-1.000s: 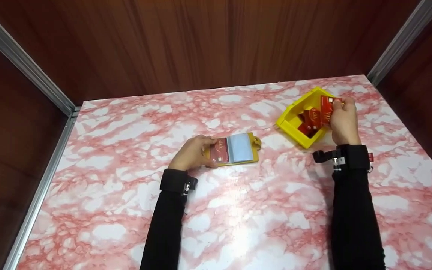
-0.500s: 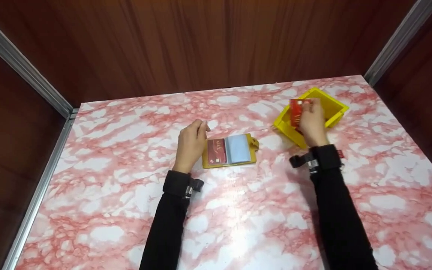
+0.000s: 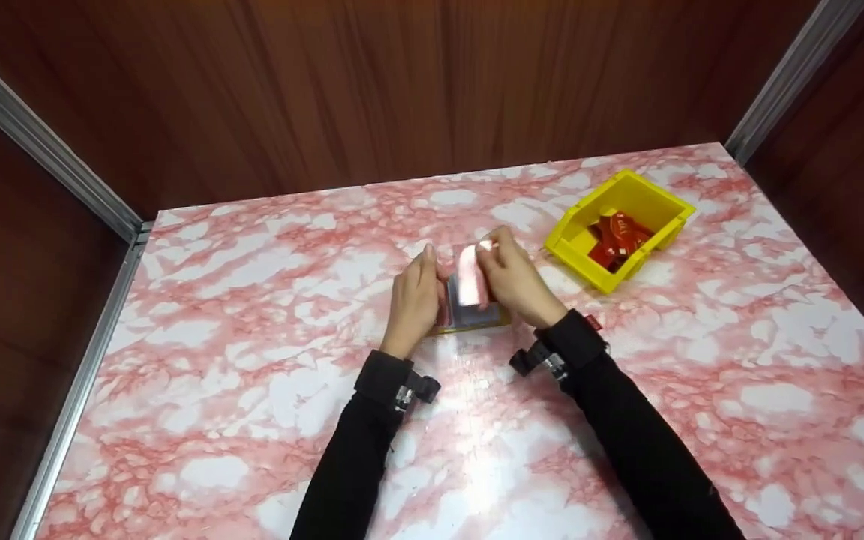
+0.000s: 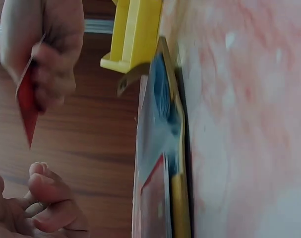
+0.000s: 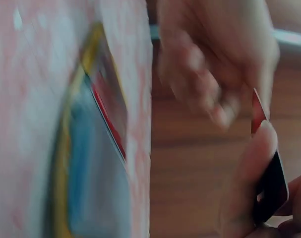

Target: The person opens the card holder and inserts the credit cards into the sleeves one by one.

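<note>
Nearest, two black sleeves [image 3: 342,457] are stretched over the marbled surface [image 3: 289,420], each ended by a dark wristband [image 3: 385,375]. Beyond them, the holder [image 3: 477,316] is laid open and flat on the surface; a red card is seen in its left pocket [image 4: 155,193], while no card can be made out in the blue-grey right pocket [image 4: 152,124]. Above the holder's left side the left hand [image 3: 413,304] is raised, its fingers loosely bent and released, with nothing held. Above the right side a loose card [image 4: 27,101] is pinched by the fingers of the right hand [image 3: 514,281], tilted and clear of both pockets; in the head view it is partly whitened by glare. The step in hand is judged to be the bringing of this card to the holder; for the next move, the mouth of the right pocket would probably need to be parted by the left fingers and the card's edge lined up with it. Farther off to the right, several red cards [image 3: 619,236] are heaped in the yellow box [image 3: 642,199], their number not countable. The scene is closed off by a brown panel [image 3: 372,97].
</note>
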`<act>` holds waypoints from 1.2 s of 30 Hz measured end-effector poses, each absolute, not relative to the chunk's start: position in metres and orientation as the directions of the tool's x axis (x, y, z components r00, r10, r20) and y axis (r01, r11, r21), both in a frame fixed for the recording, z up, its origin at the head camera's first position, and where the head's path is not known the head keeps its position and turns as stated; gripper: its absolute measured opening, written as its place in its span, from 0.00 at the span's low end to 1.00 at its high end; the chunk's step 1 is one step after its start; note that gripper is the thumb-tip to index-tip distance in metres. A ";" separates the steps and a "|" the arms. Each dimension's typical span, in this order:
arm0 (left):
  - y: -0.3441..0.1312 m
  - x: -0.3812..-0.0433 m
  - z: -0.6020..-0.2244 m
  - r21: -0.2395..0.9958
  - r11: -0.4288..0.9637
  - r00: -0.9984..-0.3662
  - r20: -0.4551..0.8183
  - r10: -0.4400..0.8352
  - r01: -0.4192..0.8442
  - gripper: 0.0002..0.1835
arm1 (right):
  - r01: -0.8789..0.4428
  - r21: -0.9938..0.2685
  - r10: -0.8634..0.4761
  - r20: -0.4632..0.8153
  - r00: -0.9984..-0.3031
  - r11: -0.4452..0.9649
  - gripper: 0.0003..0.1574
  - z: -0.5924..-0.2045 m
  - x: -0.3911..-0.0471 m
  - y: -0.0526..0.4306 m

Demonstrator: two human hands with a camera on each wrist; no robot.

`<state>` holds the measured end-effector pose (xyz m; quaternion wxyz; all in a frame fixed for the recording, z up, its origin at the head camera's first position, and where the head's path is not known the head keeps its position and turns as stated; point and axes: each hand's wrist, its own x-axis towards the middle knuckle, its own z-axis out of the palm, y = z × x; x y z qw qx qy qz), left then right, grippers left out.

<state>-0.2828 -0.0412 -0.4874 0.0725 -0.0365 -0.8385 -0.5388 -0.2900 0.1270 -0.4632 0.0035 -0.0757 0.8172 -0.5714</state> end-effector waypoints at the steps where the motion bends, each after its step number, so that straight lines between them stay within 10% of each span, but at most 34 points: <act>1: -0.039 -0.282 -0.488 0.895 0.424 -0.987 0.158 -0.018 0.136 0.30 | -0.149 -0.921 -0.146 0.103 -0.984 0.359 0.07 -0.465 -0.289 0.122; 16: -0.038 -0.286 -0.488 0.855 0.480 -0.973 0.230 -0.011 0.197 0.21 | -0.106 -0.962 -0.263 0.038 -0.964 0.250 0.13 -0.467 -0.289 0.118; 22: -0.054 -0.292 -0.491 0.845 0.513 -0.980 0.194 -0.032 0.150 0.21 | -0.237 -0.870 -0.322 0.097 -0.942 0.432 0.14 -0.471 -0.299 0.135; 36: -0.065 -0.297 -0.497 0.822 0.555 -0.986 0.168 -0.023 0.127 0.21 | -0.388 -0.562 -0.484 -0.024 -0.875 0.730 0.57 -0.481 -0.312 0.168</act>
